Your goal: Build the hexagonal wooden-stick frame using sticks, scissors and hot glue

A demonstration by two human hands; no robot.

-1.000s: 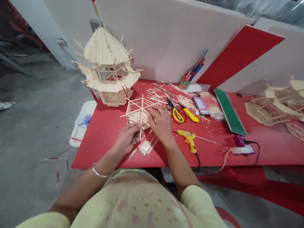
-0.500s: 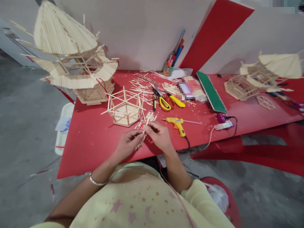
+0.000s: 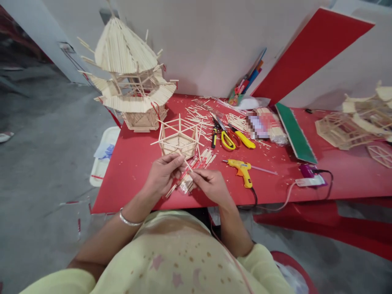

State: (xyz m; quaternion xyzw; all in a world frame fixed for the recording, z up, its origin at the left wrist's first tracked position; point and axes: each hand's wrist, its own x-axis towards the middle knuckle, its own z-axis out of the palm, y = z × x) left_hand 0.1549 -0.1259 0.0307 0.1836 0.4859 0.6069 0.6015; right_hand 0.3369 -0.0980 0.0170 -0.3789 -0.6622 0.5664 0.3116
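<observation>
Between my two hands is a thin wooden stick (image 3: 188, 165), pinched at its upper left end by my left hand (image 3: 167, 173) and at its lower right end by my right hand (image 3: 211, 183). Both hands are closed on it, just above a bundle of loose sticks in a clear and red wrapper (image 3: 185, 187) on the table. Right behind my left hand stands a six-sided stick frame (image 3: 179, 141) with an open top and bars crossing it. My fingers partly cover the wrapper and the frame's lower edge.
A yellow glue gun (image 3: 241, 169) lies right of my hands on the red table (image 3: 128, 175). Scissors (image 3: 228, 141) and a yellow-handled cutter (image 3: 245, 139) are behind it. A tall stick pagoda (image 3: 134, 102) stands back left, a second stick model (image 3: 346, 126) at the right beyond a green board (image 3: 297, 134).
The view has swung left, so everything sits further right. The stick has turned from leaning up right to leaning up left, and my left hand is now higher than my right.
</observation>
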